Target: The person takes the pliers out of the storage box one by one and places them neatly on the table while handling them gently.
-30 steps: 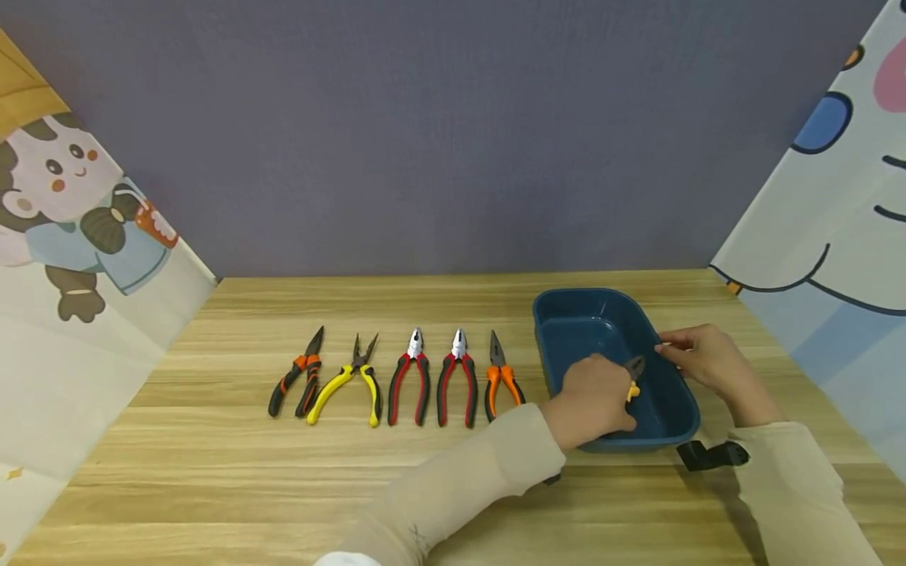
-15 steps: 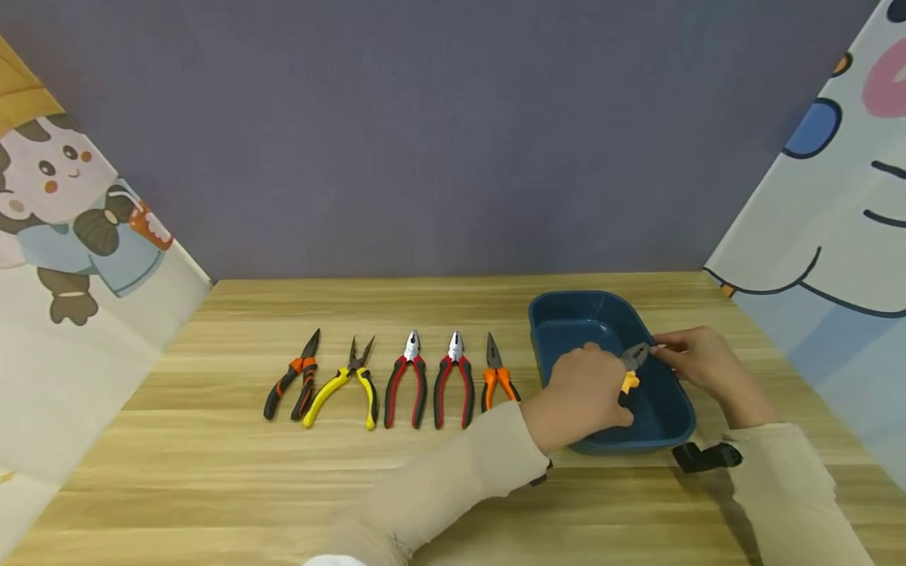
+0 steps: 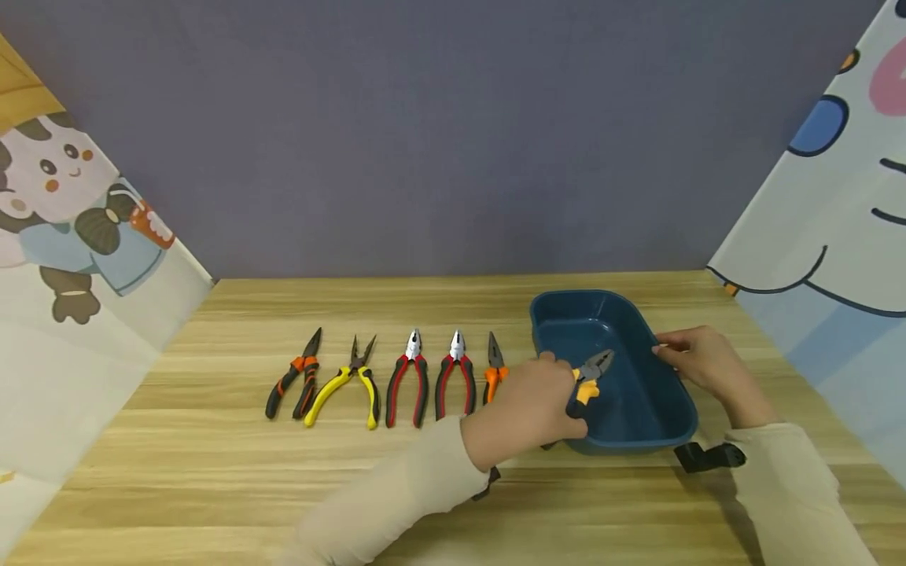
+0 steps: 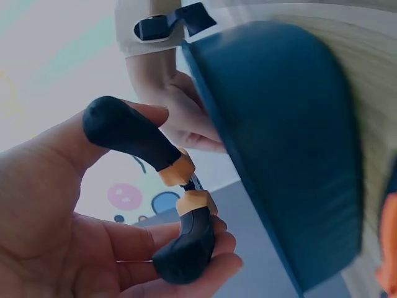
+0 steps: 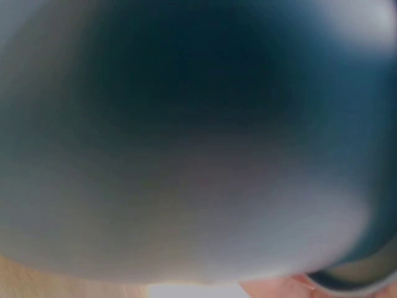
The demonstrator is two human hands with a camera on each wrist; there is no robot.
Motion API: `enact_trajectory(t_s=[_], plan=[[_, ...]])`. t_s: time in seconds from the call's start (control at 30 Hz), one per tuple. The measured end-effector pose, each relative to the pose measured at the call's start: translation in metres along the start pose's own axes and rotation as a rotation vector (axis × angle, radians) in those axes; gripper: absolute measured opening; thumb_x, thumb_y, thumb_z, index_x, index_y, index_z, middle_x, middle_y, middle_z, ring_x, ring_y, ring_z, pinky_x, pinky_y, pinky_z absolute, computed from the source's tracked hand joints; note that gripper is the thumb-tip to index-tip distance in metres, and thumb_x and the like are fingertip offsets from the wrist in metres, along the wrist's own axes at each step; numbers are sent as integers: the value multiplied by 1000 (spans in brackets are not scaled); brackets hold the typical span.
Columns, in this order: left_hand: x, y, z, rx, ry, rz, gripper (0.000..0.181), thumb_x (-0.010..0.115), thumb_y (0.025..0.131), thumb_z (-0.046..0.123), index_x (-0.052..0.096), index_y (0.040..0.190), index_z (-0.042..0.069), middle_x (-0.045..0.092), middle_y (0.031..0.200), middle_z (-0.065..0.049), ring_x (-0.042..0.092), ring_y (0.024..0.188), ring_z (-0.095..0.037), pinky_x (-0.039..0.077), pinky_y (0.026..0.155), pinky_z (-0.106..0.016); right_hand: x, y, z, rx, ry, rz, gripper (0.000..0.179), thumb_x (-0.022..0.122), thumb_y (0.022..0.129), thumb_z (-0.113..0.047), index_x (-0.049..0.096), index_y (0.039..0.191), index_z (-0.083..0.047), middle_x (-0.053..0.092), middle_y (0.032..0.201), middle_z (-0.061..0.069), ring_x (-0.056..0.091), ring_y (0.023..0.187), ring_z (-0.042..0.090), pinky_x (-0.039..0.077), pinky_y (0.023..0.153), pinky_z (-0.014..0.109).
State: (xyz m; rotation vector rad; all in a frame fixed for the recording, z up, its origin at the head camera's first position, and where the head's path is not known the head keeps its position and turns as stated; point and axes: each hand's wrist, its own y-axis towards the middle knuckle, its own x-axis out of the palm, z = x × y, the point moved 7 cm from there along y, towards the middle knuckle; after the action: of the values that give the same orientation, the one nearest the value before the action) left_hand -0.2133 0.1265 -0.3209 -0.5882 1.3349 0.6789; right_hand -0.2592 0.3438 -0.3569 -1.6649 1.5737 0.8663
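Observation:
My left hand [image 3: 534, 401] holds a pair of pliers [image 3: 593, 373] with grey jaws and black-and-orange handles, above the left side of a dark blue plastic bin [image 3: 640, 424]. In the left wrist view, the thumb of that hand [image 4: 49, 217] lies along one pliers handle [image 4: 133, 133] and the fingers wrap the other. At the bin's right side, my right hand [image 3: 701, 363] grips the rim between thumb and fingers. The right wrist view is mostly a blur of the bin [image 5: 347, 112], with some fingers at its lower right.
In a row left of the bin lie orange-handled long-nose pliers [image 3: 493, 374], two red-and-black pliers [image 3: 458, 369], yellow-handled pliers [image 3: 342, 381] and black-and-orange pliers [image 3: 304, 369]. My left forearm crosses in front of the row. A grey panel [image 3: 453, 141] stands behind the wooden table [image 3: 212, 487].
My left hand has lifted the pliers up from inside the bin and carried them left, to the near left rim. The right hand stays at the bin's right side.

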Motion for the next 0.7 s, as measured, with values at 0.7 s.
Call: enact_trajectory(t_s=[0.7], plan=[[5, -55, -79, -97, -30, 85, 39, 74, 74, 38, 61, 90, 5, 56, 83, -4, 45, 58, -10, 35, 45, -21, 0, -1, 2, 18, 10, -10, 39, 56, 94, -13, 54, 120, 17, 56, 109, 39, 67, 75, 28, 55, 60, 35]])
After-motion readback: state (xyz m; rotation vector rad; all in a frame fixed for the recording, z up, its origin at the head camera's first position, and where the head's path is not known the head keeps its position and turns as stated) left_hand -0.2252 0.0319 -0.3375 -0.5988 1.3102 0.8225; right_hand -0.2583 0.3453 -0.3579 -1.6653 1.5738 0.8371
